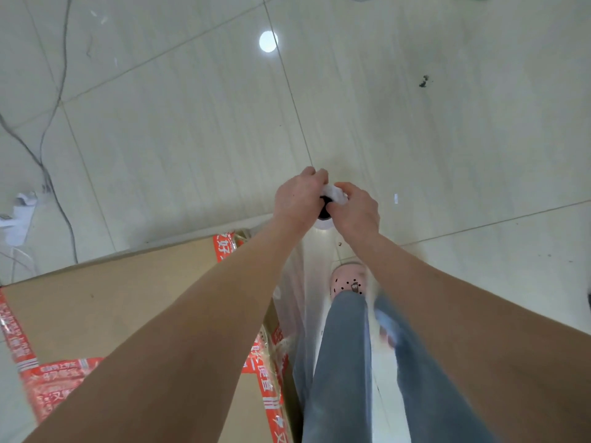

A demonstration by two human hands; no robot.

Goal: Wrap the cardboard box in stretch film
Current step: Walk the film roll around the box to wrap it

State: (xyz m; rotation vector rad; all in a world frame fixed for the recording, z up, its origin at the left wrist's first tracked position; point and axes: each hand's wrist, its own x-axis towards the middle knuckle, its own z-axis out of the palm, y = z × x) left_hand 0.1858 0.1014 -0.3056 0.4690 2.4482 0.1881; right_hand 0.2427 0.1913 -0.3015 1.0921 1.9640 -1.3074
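Observation:
A big brown cardboard box (134, 302) with red printed tape fills the lower left. Both hands are held out together past its far right corner. My left hand (299, 195) and my right hand (356, 207) grip the top end of an upright stretch film roll (324, 215), of which only the dark core and white rim show between them. A bit of bunched white film (335, 191) sits between the fingers. A clear sheet of film (307, 282) hangs from the roll down along the box's right side.
My legs in blue jeans (345, 362) and a pink shoe (347, 279) stand right of the box on a pale tiled floor (192, 123). Dark cables (48, 129) trail at the left, with white objects (19, 215) at the left edge.

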